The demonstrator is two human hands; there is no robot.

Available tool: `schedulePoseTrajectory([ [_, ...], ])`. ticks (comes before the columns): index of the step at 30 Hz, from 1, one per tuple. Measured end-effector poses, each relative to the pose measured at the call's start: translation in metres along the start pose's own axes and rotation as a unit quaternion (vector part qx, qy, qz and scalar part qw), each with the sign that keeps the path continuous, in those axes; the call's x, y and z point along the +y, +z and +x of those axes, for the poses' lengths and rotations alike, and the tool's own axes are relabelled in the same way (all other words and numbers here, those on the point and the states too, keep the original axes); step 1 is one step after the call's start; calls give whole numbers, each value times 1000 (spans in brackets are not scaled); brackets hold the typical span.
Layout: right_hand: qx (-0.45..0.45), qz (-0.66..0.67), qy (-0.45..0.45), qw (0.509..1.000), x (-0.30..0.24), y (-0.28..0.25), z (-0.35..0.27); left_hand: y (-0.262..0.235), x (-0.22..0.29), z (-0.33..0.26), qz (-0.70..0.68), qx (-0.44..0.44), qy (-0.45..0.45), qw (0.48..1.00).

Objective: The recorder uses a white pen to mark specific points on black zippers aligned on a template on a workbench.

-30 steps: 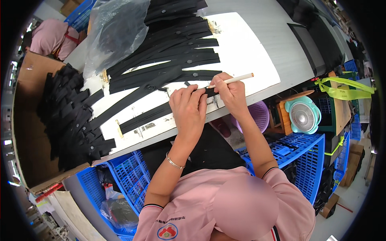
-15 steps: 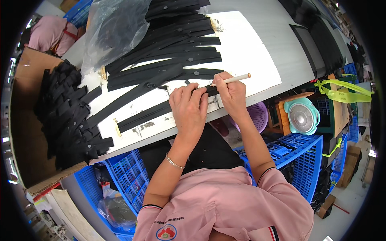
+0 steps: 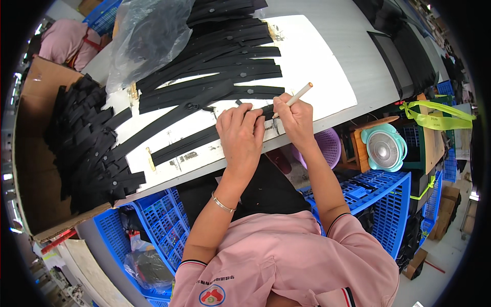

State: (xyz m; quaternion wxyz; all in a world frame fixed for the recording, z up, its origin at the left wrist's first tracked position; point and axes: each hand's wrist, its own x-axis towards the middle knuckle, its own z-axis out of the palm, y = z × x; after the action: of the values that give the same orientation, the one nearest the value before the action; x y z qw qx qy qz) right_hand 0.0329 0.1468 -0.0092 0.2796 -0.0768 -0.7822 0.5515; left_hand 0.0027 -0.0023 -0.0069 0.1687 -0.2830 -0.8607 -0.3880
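A long grey worktable [image 3: 358, 56] runs diagonally through the scene, with a white sheet [image 3: 317, 61] covering part of its top. Blue plastic crates [image 3: 158, 225] stand on the floor beneath the table's near edge, and another blue crate [image 3: 388, 204] sits to the right. A purple basket [image 3: 332, 146] and a small teal fan [image 3: 383, 148] rest under the table. An open cardboard box [image 3: 30, 153] stands at the left end. The floor at lower right is pale grey [image 3: 434, 286]. Lighting is bright and even.
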Motion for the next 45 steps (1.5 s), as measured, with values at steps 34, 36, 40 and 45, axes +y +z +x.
schedulePoseTrajectory([
  [34,-60,-147,10,987,1,16,65,-91,-36,18,-71,-273,-47,958],
  [36,-10,5,72,997,-7,11,52,-82,-34,23,-80,-258,-48,962],
  [40,65,-166,-74,981,-17,1,-4,-68,-37,30,-73,-226,-13,971],
  [45,-54,-324,-222,918,-16,-7,-45,-63,-36,22,-69,-175,-38,981],
])
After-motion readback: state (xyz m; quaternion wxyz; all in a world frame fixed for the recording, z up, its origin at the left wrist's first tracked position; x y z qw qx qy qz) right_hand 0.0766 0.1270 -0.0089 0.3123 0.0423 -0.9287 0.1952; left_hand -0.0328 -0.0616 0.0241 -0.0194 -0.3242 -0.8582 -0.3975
